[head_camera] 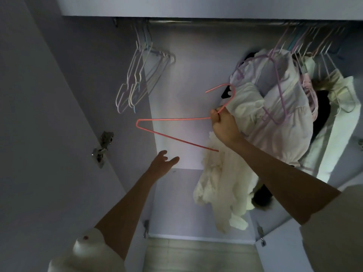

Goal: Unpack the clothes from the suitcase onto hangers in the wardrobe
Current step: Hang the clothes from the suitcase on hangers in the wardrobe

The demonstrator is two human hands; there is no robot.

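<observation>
The open wardrobe (172,107) held a metal rail (196,22) across its top. At the rail's left end hung a bunch of empty wire hangers (135,81), thin and pastel-coloured. At the right end, more hangers carried pale garments (279,122), soft and crumpled, white and faintly pink, with a lilac wire hanger (275,89) lying over the front one.

The right hand (224,124) was raised in front of those garments, its fingers curled tight round the neck of a pink wire hanger (169,119), thin and triangular, whose hook pointed up and whose long corner stuck out to the left. A cream garment (222,185), fluffy and ruffled, hung from that hanger below the right forearm, dangling inside the wardrobe.

The left hand (163,161) reached forward lower down, fingers spread and relaxed, holding nothing, just below the hanger's lower wire. A metal hinge (102,148) sat on the left door.
</observation>
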